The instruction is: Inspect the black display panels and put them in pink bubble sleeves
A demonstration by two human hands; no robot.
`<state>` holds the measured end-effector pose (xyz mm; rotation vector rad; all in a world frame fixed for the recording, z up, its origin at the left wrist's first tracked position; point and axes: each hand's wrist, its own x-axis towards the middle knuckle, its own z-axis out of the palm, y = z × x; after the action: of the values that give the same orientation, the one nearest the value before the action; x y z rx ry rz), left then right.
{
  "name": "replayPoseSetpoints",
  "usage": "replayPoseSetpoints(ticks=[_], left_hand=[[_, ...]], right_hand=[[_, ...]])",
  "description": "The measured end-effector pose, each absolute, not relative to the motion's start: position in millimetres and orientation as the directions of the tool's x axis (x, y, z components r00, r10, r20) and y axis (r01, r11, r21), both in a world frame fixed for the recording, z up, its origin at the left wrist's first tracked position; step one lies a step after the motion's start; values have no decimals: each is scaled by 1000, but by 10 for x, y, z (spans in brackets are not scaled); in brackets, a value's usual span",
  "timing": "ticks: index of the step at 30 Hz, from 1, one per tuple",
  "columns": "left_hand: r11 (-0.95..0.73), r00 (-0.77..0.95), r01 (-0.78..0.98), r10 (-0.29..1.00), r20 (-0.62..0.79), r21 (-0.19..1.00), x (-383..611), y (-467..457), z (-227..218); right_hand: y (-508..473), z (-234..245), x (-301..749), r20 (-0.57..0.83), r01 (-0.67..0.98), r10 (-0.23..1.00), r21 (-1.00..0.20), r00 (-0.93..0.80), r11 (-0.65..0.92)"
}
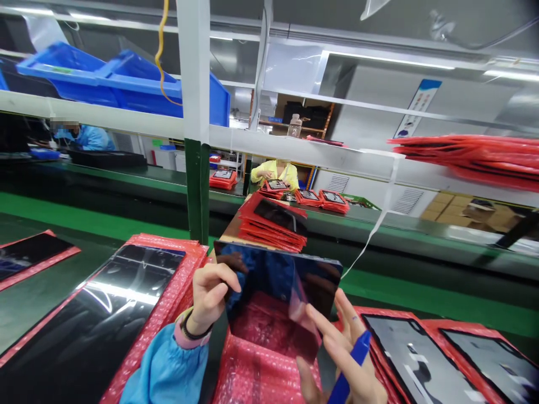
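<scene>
A glossy black screen panel (265, 286) is tilted up in front of me, mirroring red wrap and a blue sleeve. My left hand (213, 294) grips its left edge between thumb and fingers. At the panel's lower right is my right hand (349, 342), with a blue pen (350, 367) held in it. One right fingertip touches or nearly touches the glass; other fingers are by the right edge, partly behind it. Below the panel lies red bubble wrap (261, 370).
Black panels on red bubble wrap (109, 303) lie left; grey-backed panels (421, 353) lie right. Ahead is a stack of red-wrapped panels (273, 221). A green-and-white post (196, 168) rises left of centre. Blue bins (113, 78) and red sleeves (475, 157) sit on the shelf. Co-workers sit beyond.
</scene>
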<state>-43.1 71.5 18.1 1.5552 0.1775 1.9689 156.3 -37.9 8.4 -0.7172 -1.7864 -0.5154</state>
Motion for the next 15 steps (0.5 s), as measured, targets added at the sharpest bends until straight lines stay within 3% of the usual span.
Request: replayPoseSetpoints(ticks=[7,10,15], left_hand=[[-889,-10,-291,373,928,354,-405,677,122],[-889,62,-288,354,933,356,-342,606,57],[-851,26,-318,433,901,418,-195,439,-105]], right_hand=[[-392,162,1570,999,788,48,-10,-25,616],[-354,94,1564,982,784,-41,-121,183,608],[-303,-52,1707,920,707,-29,-279,390,650]])
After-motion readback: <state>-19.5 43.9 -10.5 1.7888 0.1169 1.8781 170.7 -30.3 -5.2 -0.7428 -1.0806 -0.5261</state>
